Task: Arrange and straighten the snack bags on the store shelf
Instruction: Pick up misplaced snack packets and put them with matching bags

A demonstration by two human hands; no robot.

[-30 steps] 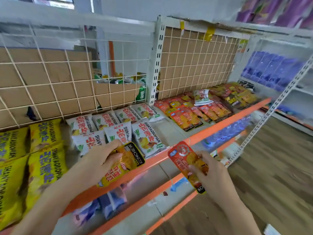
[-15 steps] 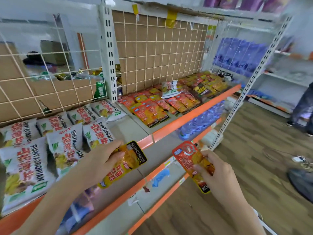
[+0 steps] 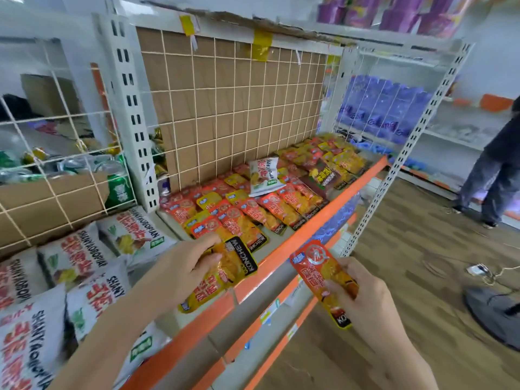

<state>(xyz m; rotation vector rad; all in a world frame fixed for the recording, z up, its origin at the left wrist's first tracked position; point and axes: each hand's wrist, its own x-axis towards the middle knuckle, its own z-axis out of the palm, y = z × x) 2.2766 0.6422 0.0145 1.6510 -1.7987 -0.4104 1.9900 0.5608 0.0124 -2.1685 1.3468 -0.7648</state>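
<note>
View has swung right vs a sec ago. The rows of flat red and yellow sachets [image 3: 253, 212] now lie just beyond my L hand [image 3: 185, 266], where the big white printed bags [image 3: 84, 257] were. L hand grips a yellow foil sachet [image 3: 225, 273] over the orange shelf lip [image 3: 309, 235]. R hand [image 3: 363, 294] pinches a red foil sachet [image 3: 320, 273], off the shelf front. Both prob. slot into those rows next. A stray white snack bag [image 3: 264, 175] lies atop the rows, further back.

1. A white metal shelf with an orange front edge [image 3: 337, 205] is carrying snack packs.
2. White pillow-shaped snack bags with red lettering [image 3: 132, 237] are lying overlapped on its left section.
3. Flat red and yellow foil packets [image 3: 270, 211] are lying in slanted rows on its right section.
</note>
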